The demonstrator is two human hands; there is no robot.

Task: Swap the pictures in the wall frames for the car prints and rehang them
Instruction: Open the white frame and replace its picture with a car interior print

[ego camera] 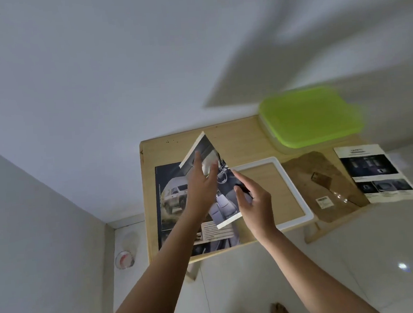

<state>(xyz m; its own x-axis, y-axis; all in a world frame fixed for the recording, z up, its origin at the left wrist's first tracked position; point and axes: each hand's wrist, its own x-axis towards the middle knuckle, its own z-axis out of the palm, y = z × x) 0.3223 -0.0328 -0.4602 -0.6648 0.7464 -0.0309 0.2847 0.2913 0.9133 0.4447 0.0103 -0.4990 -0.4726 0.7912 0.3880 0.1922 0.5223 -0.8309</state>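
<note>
My left hand [199, 184] holds a car interior print [225, 204] lifted and tilted above the wooden table [238, 139]. Its thumb and forefinger lie on the print's face and the other fingers are hidden. My right hand [252, 203] pinches the print's right edge, with a small dark thing between thumb and fingers. Under the lifted sheet an off-road car print [172, 196] lies flat on the table's left side. An empty white picture frame [293, 186] rests beside it. Further right lie a brown backing board [324, 186] and another car print [377, 172].
A clear box with a green lid [308, 116] stands at the table's far right corner. White walls close in on the left and behind. A round glass object [124, 259] sits on the floor by the left wall. Bare toes [278, 312] show on the tiled floor.
</note>
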